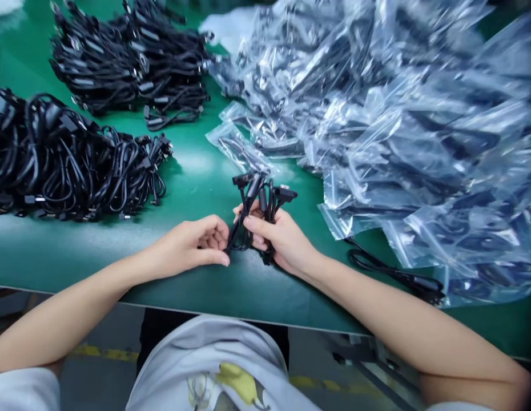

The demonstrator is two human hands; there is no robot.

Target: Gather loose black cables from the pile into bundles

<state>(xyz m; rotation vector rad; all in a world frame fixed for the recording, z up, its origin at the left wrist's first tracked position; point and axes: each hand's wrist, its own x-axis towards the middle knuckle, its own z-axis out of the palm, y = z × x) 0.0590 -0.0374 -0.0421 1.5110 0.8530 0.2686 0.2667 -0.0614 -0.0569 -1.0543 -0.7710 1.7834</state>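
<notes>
Two bundled black cables (272, 200) with connectors at their upper ends are in my right hand (286, 240), its thumb across them and its fingers wrapped behind. Just left of the bundles is my left hand (205, 242), fingers curled and thumb stretched out below them, with a gap between thumb and fingers. Nothing shows in its grasp; its fingertips are close beside the cable loops. Both hands are low over the green table (188, 188), near its front edge.
Coiled black cables (72, 160) lie in a long row at the left, with another pile (132, 57) behind. Clear plastic bags (377, 131) holding dark cables are heaped at the right. A loose black cable (389, 274) lies beside my right forearm.
</notes>
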